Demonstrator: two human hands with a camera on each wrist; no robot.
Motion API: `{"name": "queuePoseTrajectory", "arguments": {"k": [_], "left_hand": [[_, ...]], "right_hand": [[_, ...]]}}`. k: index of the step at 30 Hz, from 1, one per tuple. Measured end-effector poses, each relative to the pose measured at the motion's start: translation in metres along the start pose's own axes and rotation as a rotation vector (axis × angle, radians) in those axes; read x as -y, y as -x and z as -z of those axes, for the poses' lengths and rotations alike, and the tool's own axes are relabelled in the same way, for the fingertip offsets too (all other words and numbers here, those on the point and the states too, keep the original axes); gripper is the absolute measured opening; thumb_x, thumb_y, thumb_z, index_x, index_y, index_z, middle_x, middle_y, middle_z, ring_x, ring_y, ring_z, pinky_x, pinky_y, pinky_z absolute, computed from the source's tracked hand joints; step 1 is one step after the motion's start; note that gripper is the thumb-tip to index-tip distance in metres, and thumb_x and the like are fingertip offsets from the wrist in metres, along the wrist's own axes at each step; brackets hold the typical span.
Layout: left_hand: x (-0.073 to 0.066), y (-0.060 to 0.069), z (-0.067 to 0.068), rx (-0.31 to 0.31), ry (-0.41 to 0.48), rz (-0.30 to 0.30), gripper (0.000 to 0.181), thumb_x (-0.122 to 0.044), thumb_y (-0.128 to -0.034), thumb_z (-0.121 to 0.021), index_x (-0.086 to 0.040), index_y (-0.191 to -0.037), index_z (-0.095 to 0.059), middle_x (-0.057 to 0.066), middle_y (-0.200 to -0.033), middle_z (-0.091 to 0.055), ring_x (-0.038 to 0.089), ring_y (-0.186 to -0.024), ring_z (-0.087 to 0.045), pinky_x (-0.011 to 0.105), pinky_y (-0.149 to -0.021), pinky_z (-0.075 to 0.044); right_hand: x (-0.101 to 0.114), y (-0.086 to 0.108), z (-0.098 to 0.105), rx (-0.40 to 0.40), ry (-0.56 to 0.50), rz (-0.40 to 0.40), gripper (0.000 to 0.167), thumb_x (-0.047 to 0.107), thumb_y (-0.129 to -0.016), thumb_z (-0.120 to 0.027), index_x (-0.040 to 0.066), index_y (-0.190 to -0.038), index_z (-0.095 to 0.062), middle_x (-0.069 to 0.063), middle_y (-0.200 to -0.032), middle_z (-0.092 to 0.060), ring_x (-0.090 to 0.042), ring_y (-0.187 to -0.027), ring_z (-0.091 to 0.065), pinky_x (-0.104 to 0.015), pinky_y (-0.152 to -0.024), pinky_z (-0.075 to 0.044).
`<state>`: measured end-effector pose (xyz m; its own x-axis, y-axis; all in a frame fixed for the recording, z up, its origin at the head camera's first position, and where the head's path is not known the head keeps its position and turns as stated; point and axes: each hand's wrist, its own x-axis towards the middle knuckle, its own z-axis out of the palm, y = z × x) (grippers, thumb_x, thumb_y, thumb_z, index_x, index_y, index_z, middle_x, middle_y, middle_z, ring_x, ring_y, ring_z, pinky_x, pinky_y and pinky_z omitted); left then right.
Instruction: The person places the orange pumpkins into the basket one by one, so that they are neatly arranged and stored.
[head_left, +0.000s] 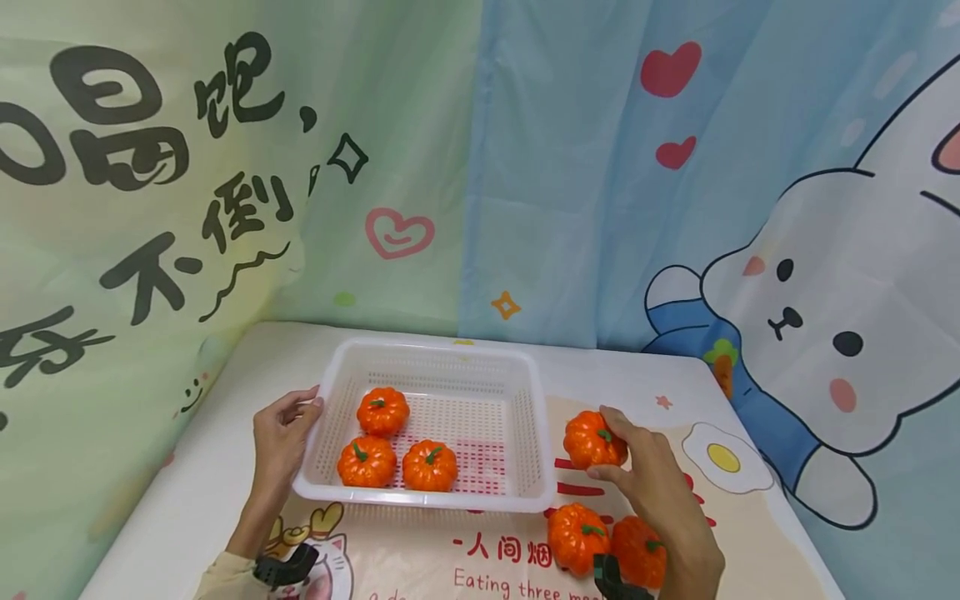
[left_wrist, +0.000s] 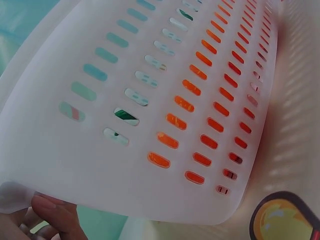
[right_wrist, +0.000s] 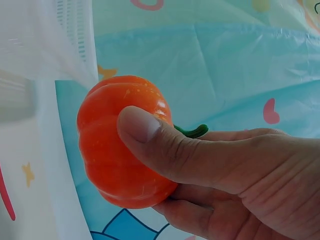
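Observation:
A white plastic basket (head_left: 517, 492) with slotted walls stands on the table, with three small orange toy pumpkins (head_left: 430, 465) inside at its left. My left hand (head_left: 281, 437) pinches the basket's left rim between thumb and fingers; the left wrist view shows the thumb (left_wrist: 50, 207) on the rim's edge. Right of the basket, my right hand (head_left: 648, 467) holds another toy pumpkin (head_left: 588, 440) by its sides. In the right wrist view the thumb lies across this pumpkin (right_wrist: 115, 165), its green stem beside the hand. Two more pumpkins (head_left: 577, 537) lie below, one partly behind the right wrist.
A printed cloth (head_left: 420, 558) with red lettering and cartoon pictures covers the table. Behind the table hangs a green and blue curtain (head_left: 540, 208) with hearts and a white cartoon animal. Dark straps (head_left: 288, 567) sit on both wrists.

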<state>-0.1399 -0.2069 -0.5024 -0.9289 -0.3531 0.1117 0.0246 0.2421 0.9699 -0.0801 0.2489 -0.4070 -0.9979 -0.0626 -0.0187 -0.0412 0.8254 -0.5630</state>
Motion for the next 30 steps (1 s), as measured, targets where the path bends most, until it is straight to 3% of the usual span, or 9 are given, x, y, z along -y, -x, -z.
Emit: {"name": "queuePoseTrajectory", "arguments": {"k": [14, 30], "left_hand": [[-0.002, -0.005, -0.002, -0.004, 0.031, -0.008, 0.030, -0.014, -0.1066, -0.071, 0.003, -0.131, -0.076, 0.030, -0.114, -0.079, -0.001, -0.077, -0.068, 0.014, -0.069, -0.060], [-0.001, -0.001, 0.000, -0.001, 0.025, 0.011, 0.032, -0.016, -0.1079, -0.070, 0.002, -0.134, -0.074, 0.032, -0.122, -0.077, -0.003, -0.079, -0.068, 0.013, -0.071, -0.060]], "right_hand": [[0.005, 0.000, 0.003, -0.007, -0.001, 0.031, 0.087, 0.005, -0.090, -0.087, 0.001, -0.165, -0.044, -0.028, -0.161, -0.055, -0.051, -0.145, -0.055, -0.064, -0.117, -0.047], [0.015, -0.003, -0.005, -0.002, -0.014, 0.045, 0.085, 0.001, -0.090, -0.086, 0.002, -0.165, -0.045, -0.026, -0.166, -0.051, -0.051, -0.151, -0.050, -0.059, -0.115, -0.050]]}}
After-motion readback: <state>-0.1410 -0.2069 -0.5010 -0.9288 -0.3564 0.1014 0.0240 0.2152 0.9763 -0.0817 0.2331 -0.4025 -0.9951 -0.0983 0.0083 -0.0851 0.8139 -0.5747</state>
